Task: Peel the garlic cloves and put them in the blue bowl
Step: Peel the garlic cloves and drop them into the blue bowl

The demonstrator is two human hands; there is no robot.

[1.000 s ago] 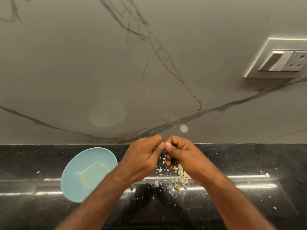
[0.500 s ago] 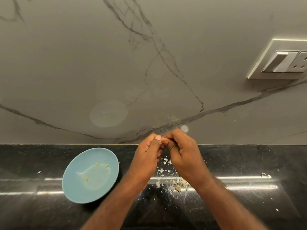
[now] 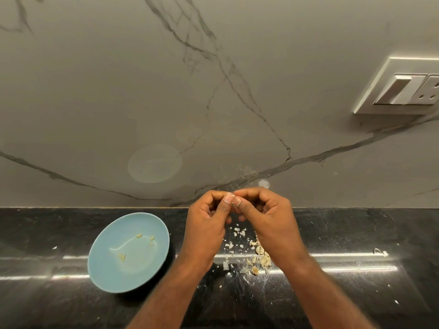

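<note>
My left hand (image 3: 206,224) and my right hand (image 3: 268,219) meet fingertip to fingertip above the black counter, pinching a small garlic clove (image 3: 230,194) between them; only a pale sliver of it shows at the thumbs. The blue bowl (image 3: 111,274) sits on the counter to the left of my left hand, with several peeled cloves (image 3: 122,257) lying inside. A heap of unpeeled cloves and skins (image 3: 259,258) lies on the counter under my right wrist, with loose white flakes (image 3: 238,232) scattered below my fingers.
The black stone counter (image 3: 356,281) meets a grey marbled wall (image 3: 213,103) just behind my hands. A white switch and socket plate (image 3: 403,89) is on the wall at the upper right. Small scraps (image 3: 380,252) lie on the counter to the right.
Both hands have risen a little toward the wall and turned, with the thumbs now pressed together on the clove. The bowl and the heap have not moved.
</note>
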